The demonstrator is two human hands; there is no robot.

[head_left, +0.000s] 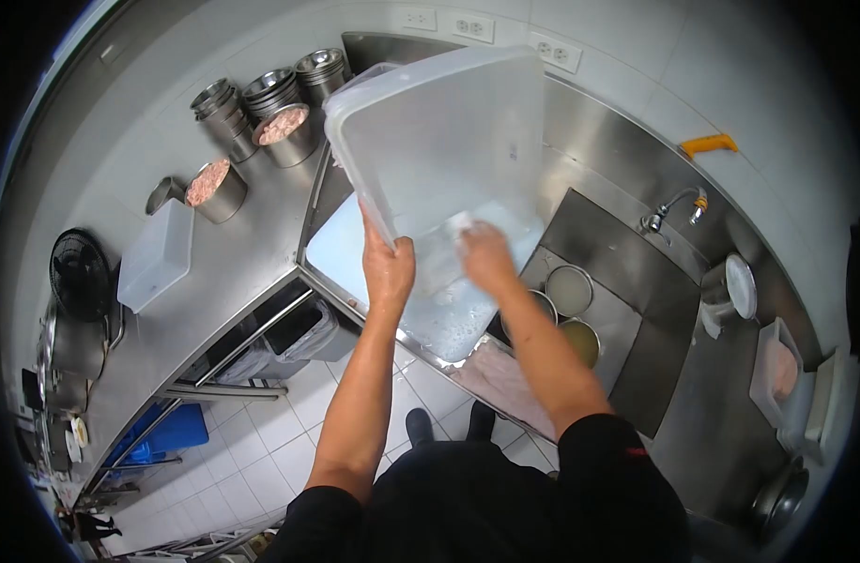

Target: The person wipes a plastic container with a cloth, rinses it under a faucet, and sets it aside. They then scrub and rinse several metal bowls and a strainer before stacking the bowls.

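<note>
A large translucent plastic tub (439, 131) is tilted up on its side, its open mouth facing me. My left hand (389, 267) is closed on its near rim, thumb on the outside. Inside the tub's lower part, my right hand (487, 258) presses a small white pad (461, 222) against the wet wall; motion blurs the hand, and I cannot tell the pad's exact kind. Under the tub lies a pale blue board (334, 251), with water drops near its front edge. A pinkish cloth (505, 380) hangs at the counter's front, below my right forearm.
To the right is a steel sink (627, 272) with a faucet (669, 211) and metal pots (569, 289) of cloudy liquid. On the left counter stand a pot of pink chopped meat (218, 192), stacked metal pots (272, 92), a clear container (158, 255) and a black fan (78, 274).
</note>
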